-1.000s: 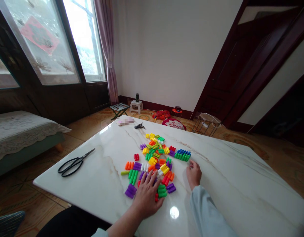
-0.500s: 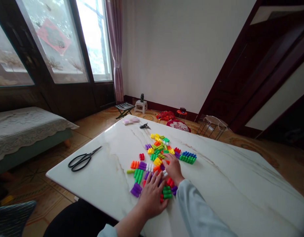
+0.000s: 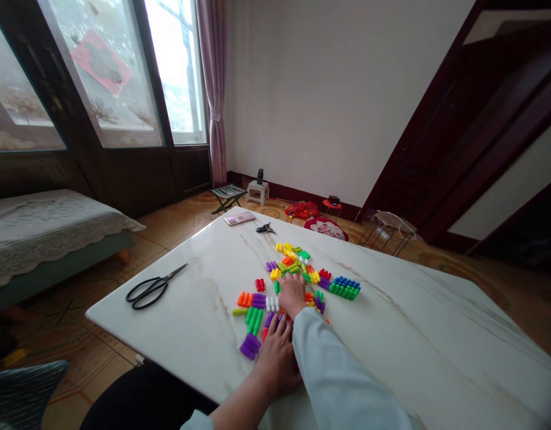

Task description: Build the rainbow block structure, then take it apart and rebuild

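Note:
A heap of small plastic building blocks (image 3: pixel 293 269) in many colours lies on the white marble table (image 3: pixel 391 334). My left hand (image 3: pixel 277 358) rests flat on the near part of the heap, fingers stretched out over purple and green pieces. My right hand (image 3: pixel 292 294) has crossed in front of it and sits on the middle of the heap, fingers curled down onto the blocks; what is under them is hidden. A blue-and-green block cluster (image 3: pixel 344 288) lies to the right. A purple block (image 3: pixel 249 346) sits left of my left hand.
Black scissors (image 3: pixel 152 288) lie on the table's left side. A pink phone (image 3: pixel 239 218) and a bunch of keys (image 3: pixel 265 228) sit at the far edge. A bed (image 3: pixel 42 227) stands left; stools (image 3: pixel 259 191) and a wire stand (image 3: pixel 389 230) are on the floor beyond.
My right hand has moved from the bare table right of the heap leftward onto the middle of the blocks. My left hand has stayed flat on the near blocks. The camera has shifted slightly.

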Tool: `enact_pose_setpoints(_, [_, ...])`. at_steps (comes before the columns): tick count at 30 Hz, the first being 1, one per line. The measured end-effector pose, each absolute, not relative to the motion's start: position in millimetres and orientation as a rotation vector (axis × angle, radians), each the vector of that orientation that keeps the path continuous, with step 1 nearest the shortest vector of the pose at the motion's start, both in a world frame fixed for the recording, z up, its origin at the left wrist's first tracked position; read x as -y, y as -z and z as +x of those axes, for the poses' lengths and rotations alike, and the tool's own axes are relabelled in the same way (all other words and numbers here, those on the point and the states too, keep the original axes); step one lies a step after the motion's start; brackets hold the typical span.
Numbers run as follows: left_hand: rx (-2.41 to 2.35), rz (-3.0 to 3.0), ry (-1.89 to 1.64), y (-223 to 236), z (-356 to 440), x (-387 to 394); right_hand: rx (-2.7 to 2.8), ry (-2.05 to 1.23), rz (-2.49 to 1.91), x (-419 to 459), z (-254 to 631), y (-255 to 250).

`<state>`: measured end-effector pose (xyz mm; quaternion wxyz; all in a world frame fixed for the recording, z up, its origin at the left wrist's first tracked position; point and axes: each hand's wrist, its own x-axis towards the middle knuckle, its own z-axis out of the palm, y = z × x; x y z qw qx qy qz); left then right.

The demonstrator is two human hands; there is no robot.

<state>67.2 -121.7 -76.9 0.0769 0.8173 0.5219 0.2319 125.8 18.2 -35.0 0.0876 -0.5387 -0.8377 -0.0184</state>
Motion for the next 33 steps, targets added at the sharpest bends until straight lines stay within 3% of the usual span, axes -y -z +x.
enact_pose_setpoints(9, [-1.540,2.453,-0.758,77.5,67.5,122.6,2.483,-0.017,-1.542,-13.4,124.0,39.1])
enact_pose_setpoints(19, [-1.520,2.481,-0.684,69.7,63.4,122.9,2.039,-0.207,-1.263,-11.1,136.3,46.2])
enact_pose_setpoints(25, [-1.578,2.484,-0.694,75.3,63.5,124.0,1.597,-0.391,-1.237,-5.5,209.4,57.8])
enact_pose_setpoints(33, [-1.589,2.484,-0.647,72.1,63.4,125.2,1.451,-0.134,-1.562,-1.2,320.7,95.8])
